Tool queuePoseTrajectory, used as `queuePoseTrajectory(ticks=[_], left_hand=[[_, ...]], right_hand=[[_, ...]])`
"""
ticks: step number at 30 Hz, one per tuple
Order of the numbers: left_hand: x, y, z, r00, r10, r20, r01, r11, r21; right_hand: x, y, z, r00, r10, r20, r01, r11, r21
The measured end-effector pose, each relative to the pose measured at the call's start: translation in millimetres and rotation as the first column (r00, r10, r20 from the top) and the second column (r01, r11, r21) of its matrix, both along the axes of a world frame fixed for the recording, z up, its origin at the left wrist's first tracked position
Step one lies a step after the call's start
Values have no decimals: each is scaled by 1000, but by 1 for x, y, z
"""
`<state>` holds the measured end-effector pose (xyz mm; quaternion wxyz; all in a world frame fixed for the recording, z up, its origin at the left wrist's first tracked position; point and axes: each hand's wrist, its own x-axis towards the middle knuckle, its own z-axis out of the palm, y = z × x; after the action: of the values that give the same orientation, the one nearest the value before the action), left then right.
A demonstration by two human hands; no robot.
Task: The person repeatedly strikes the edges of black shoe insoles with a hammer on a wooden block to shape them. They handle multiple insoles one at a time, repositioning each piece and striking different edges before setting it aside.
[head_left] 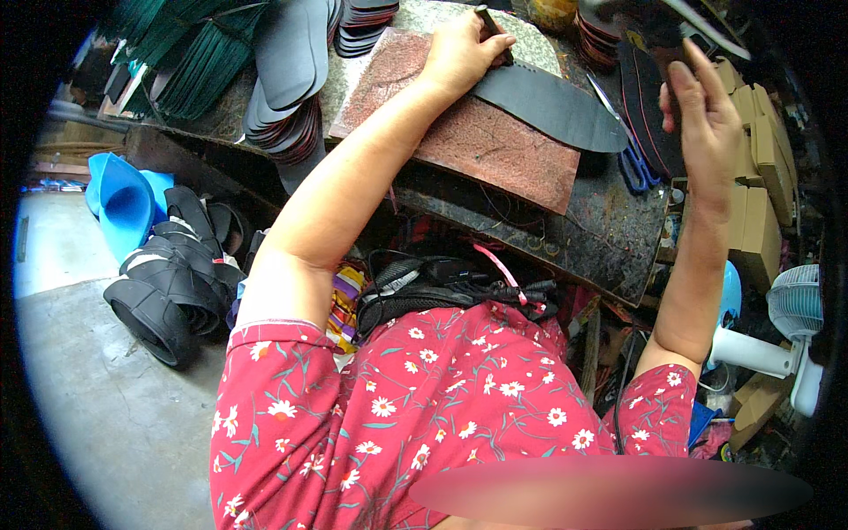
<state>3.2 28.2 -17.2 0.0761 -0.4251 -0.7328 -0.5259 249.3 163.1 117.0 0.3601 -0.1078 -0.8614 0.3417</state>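
The dark grey sole piece [556, 110] lay on a reddish board [495, 163] toward 1 o'clock, its long axis running from 10 to 4. At its 10 o'clock end, the left hand's [461, 55] grip was closed around a dark tool [488, 19]; the raised right hand's [707, 119] grip I could not tell. Cardboard boxes [755, 225] stood toward 3, contents hidden.

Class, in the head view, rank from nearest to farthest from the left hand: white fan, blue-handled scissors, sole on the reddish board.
1. Sole: beside the left hand.
2. Blue-handled scissors: further right.
3. White fan: lower right.
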Motion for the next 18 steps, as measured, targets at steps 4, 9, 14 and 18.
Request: queuePoseTrajectory(ticks=[4,9,14,18], left_hand=[[11,4,12,945,-67,-319,62,998,-26],[21,12,9,947,76,-311,-87,996,-22],[7,12,-4,676,-306,670,173,950,260],[10,10,-2,996,-71,48,70,997,14]], right_hand=[[-8,-19,-2,978,97,-183,-106,994,-37],[-17,0,-42,960,-130,249,160,982,-102],[-1,17,-37,990,29,139,3,974,-226],[6,-1,0,1000,-11,-3,11,998,-69]])
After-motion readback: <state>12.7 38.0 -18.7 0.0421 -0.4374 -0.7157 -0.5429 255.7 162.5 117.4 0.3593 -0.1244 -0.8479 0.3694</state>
